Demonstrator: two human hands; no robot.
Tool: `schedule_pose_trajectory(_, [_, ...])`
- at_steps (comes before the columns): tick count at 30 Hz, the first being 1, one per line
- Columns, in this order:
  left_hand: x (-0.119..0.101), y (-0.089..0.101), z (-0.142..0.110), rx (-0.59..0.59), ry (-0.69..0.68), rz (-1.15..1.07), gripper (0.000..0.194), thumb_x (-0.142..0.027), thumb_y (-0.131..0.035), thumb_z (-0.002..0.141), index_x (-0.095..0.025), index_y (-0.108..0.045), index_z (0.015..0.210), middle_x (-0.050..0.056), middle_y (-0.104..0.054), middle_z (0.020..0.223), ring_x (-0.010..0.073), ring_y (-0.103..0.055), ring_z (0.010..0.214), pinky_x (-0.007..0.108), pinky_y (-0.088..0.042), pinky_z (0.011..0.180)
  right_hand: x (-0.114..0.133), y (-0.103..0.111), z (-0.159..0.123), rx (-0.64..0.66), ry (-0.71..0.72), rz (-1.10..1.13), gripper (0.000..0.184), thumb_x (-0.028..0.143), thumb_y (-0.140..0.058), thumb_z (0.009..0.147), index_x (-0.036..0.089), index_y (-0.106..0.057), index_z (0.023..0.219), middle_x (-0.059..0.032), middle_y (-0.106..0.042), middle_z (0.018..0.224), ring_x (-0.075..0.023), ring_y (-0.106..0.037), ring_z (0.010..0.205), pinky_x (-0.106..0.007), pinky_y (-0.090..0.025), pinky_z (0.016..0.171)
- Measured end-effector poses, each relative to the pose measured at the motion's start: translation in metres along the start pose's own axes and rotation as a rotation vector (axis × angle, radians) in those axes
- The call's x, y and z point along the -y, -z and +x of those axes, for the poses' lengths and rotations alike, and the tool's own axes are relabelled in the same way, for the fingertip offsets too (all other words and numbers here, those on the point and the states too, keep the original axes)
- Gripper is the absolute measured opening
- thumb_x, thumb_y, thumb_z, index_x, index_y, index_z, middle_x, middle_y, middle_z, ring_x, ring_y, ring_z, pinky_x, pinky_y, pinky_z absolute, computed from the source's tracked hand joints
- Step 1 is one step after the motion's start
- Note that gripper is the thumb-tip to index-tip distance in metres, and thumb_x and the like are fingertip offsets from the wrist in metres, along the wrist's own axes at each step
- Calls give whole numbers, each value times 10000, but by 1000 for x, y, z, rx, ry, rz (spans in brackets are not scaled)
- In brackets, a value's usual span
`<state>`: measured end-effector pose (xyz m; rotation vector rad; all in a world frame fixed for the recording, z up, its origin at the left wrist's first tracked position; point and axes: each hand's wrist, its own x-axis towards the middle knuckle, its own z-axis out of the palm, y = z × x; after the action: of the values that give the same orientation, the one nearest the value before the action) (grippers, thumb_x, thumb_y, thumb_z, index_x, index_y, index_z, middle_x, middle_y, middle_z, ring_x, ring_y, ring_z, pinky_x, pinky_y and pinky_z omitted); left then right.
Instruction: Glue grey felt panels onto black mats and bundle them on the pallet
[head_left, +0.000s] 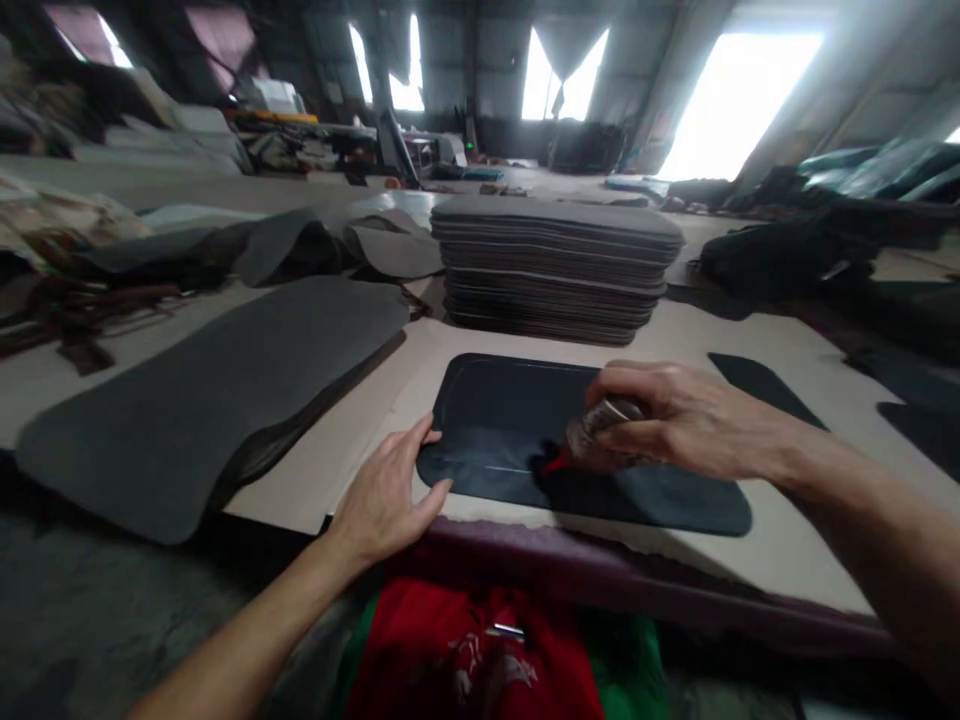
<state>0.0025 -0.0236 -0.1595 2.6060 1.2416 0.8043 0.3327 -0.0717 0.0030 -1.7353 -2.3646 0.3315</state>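
Observation:
A dark panel with rounded corners lies flat on the pale table cover in front of me. My left hand rests at its left end, fingers spread, with fingertips and thumb touching the edge. In my right hand is a squeeze bottle, tilted so its red nozzle points down at the panel's near side. The nozzle tip is at or just above the surface; I cannot tell if it touches. A thin light line runs along the panel near its front edge.
Behind the panel stands a tall stack of grey sheets. To the left, a pile of long grey pieces overhangs the table edge. Another dark piece lies to the right. Dark material is heaped farther back.

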Motion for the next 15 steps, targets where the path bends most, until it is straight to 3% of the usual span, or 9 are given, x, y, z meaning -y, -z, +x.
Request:
schedule_pose_trajectory(8, [8,-1,3,31,1,50,735,-452,-560,921,-176,-256,1531,107,-597,1352,302,-536,1253,471,-454,1060,-43,18,-67,2,-320,70,227,398,-633,806,237,-692,956,-10,-653,877,-177,-572,750,-281,-376,612])
schedule_pose_trajectory(15, [5,2,5,72,64,69,696,-500,-538,936,-234,-262,1517,75,-591,1368,301,-536,1265,505,-440,1090,-79,26,-124,-120,-541,125,297,429,-659,766,222,-707,973,-40,-674,894,-216,-597,798,-306,-408,651])
